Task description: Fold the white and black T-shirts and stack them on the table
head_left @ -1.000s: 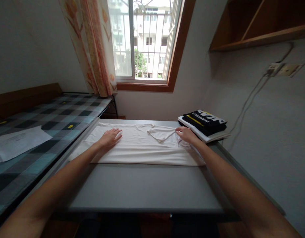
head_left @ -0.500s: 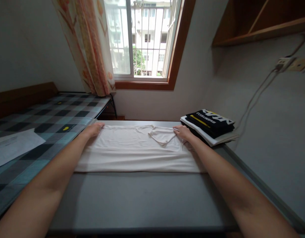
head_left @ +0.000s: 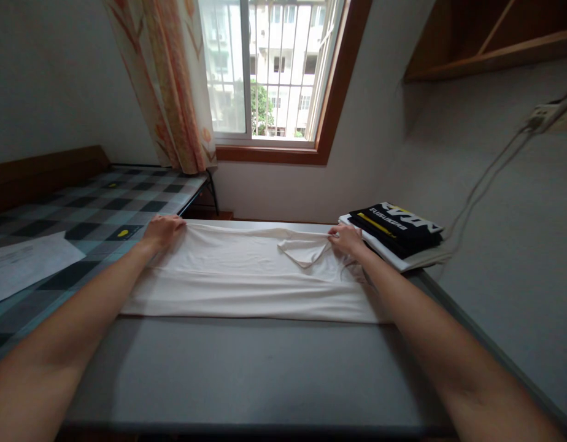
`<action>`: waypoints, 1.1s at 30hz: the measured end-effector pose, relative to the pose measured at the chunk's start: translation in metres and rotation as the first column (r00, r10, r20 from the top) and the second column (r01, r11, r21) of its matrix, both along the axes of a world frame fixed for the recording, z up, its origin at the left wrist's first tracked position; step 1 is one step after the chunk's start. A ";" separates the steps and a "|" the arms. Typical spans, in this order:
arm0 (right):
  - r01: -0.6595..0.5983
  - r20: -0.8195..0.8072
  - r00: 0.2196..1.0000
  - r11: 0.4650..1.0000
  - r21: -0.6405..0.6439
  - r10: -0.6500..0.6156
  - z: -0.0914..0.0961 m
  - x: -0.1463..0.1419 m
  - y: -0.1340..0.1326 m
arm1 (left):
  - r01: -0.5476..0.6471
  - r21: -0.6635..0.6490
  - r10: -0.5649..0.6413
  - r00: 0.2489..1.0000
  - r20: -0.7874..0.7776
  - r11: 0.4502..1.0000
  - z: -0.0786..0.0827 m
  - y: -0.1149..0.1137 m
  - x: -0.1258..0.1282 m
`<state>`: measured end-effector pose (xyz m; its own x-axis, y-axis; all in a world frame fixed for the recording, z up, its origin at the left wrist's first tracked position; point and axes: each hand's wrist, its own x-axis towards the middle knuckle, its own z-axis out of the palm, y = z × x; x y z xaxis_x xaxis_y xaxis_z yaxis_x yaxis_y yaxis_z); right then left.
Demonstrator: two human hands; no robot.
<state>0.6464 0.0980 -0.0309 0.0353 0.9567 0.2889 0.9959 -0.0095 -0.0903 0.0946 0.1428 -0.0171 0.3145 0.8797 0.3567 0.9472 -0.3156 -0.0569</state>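
A white garment point(head_left: 246, 276) lies spread across the far half of the grey table point(head_left: 246, 374), with a sleeve folded onto it near the right. My left hand point(head_left: 161, 230) is closed on the garment's far left edge. My right hand point(head_left: 345, 238) pinches the far edge at the right, beside the sleeve. The far edge is pulled taut and slightly raised between both hands.
A stack of folded clothes point(head_left: 394, 236), black on white, sits at the table's far right corner. A bed with a checked cover point(head_left: 81, 221) and a sheet of paper point(head_left: 21, 264) adjoins the table on the left. A window, a curtain and wall cables lie beyond.
My left hand slid from the middle of the garment out to its far left edge and closed on it. Both hands now lift the far edge taut.
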 end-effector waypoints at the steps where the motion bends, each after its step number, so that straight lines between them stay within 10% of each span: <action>1: -0.017 -0.031 0.999 0.999 0.052 0.018 0.002 0.003 -0.004 | -0.006 0.044 0.006 1.000 -0.004 0.999 0.004 -0.007 -0.003; 6: -0.236 -0.048 0.963 0.920 0.314 0.264 -0.004 0.024 -0.056 | 0.114 0.196 -0.111 0.993 -0.027 0.974 0.008 -0.067 -0.030; 12: -0.463 0.067 0.886 0.866 0.192 0.459 -0.032 0.043 -0.117 | 0.318 0.051 -0.314 0.947 -0.072 0.947 -0.016 -0.128 -0.066; 24: -0.307 0.203 0.941 0.937 0.167 0.272 -0.001 0.039 -0.130 | 0.080 -0.035 -0.079 0.996 0.033 0.996 -0.012 -0.150 -0.052; 33: -0.378 0.228 0.913 0.913 0.154 0.339 -0.010 0.043 -0.148 | 0.122 -0.115 -0.123 0.992 -0.006 0.986 -0.018 -0.167 -0.045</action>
